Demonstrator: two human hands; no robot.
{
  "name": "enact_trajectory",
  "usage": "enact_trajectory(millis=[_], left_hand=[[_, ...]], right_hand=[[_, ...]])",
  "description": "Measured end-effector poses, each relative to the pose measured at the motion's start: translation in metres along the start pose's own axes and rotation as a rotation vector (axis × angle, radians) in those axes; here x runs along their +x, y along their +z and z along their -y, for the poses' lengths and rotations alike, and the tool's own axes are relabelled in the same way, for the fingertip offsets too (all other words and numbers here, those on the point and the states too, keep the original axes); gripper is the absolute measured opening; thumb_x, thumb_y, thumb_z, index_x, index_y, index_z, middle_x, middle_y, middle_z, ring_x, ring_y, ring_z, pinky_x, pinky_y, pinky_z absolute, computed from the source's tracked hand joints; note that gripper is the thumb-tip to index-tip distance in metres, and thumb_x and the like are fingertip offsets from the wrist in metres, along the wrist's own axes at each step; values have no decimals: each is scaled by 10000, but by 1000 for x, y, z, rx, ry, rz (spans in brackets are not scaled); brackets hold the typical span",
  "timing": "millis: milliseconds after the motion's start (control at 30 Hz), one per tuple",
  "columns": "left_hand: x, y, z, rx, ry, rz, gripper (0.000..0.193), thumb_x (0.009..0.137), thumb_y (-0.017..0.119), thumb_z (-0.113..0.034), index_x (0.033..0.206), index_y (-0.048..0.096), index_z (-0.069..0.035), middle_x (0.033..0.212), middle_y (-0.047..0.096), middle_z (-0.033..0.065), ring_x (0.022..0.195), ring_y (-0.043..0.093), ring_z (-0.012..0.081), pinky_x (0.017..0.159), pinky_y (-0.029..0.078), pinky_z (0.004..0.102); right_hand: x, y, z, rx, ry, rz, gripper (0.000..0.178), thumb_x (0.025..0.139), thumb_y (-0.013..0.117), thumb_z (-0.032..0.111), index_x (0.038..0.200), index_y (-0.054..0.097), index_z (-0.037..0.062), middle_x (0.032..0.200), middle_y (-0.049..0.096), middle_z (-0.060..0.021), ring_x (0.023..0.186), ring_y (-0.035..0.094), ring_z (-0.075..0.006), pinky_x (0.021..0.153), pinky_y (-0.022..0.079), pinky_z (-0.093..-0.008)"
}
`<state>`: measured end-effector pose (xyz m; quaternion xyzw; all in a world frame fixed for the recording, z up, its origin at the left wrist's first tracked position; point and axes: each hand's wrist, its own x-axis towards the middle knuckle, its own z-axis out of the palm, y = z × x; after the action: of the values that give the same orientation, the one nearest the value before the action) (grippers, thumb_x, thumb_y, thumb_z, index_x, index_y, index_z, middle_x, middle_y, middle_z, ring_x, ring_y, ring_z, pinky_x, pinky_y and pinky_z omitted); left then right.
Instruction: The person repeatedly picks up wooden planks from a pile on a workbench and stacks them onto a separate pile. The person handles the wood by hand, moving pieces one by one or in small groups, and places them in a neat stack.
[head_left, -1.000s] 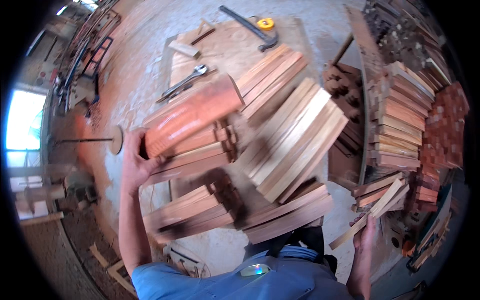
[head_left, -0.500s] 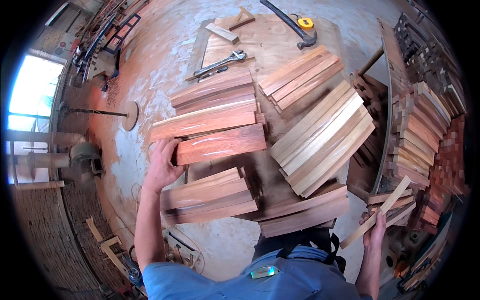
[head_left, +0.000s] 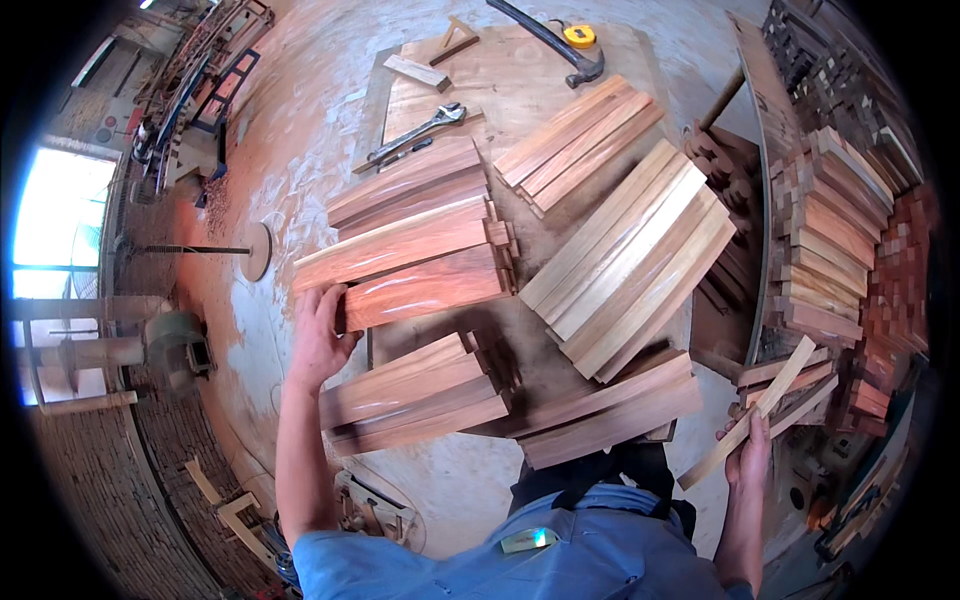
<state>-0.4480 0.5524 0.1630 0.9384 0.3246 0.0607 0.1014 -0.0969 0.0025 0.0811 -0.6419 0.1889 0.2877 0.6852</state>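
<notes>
My left hand (head_left: 320,341) is at the left end of a stack of reddish wooden boards, its fingers closed round the end of the nearest reddish board (head_left: 425,292). That board lies slightly apart from a lighter-edged board (head_left: 400,240) behind it. Off to the right, my right hand (head_left: 748,452) grips a narrow pale wooden strip (head_left: 752,412), held slantwise away from the bench. Below the strip, several loose wooden strips (head_left: 812,415) lie beside the rack. How firmly the left fingers hold is partly hidden.
More board stacks surround these: pale boards (head_left: 635,260), pinkish boards (head_left: 580,140), brown boards (head_left: 610,410) and a near-left pile (head_left: 415,398). A hammer (head_left: 560,45), yellow tape measure (head_left: 579,36) and adjustable wrench (head_left: 420,130) lie at the far side. Stacked wood (head_left: 830,240) stands right.
The view has shifted slightly, so the bench and boards appear a little further left. Both hands keep their holds, the left on the reddish board and the right on the pale strip.
</notes>
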Motion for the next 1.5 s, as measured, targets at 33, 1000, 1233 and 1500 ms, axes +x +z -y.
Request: enact_trajectory(millis=[33, 1000, 1233, 1500], left_hand=[[-1, 0, 4, -15, -6, -17, 695, 612, 792, -24, 1259, 538, -4, 1217, 532, 201, 1122, 506, 400, 987, 433, 449], [63, -7, -30, 280, 168, 299, 1191, 528, 904, -379, 1499, 298, -52, 1555, 202, 311, 1443, 213, 471, 1183, 219, 555], [65, -8, -33, 206, 207, 256, 1063, 548, 828, -281, 1469, 349, -52, 1462, 310, 321, 1362, 295, 495, 1157, 262, 547], [68, -5, -52, 262, 113, 285, 1016, 605, 866, -318, 1467, 381, -89, 1426, 378, 283, 1283, 421, 473, 1033, 409, 527]], right_hand=[[1, -1, -1, 2, -2, 6, 265, 1019, 525, 313, 1223, 506, 146, 979, 598, -56, 793, 584, -169, 655, 534, -367], [-1, 25, 4, 26, -1, 46, 200, 1027, 504, 274, 1148, 512, 115, 891, 553, -37, 767, 577, -171, 661, 530, -373], [-4, 27, 2, 47, -23, 48, 184, 1027, 500, 267, 1136, 508, 119, 903, 556, -43, 768, 584, -171, 670, 537, -372], [19, -2, -11, 124, 106, 0, 199, 997, 554, 269, 1075, 567, 87, 886, 588, -59, 757, 625, -209, 682, 581, -407]])
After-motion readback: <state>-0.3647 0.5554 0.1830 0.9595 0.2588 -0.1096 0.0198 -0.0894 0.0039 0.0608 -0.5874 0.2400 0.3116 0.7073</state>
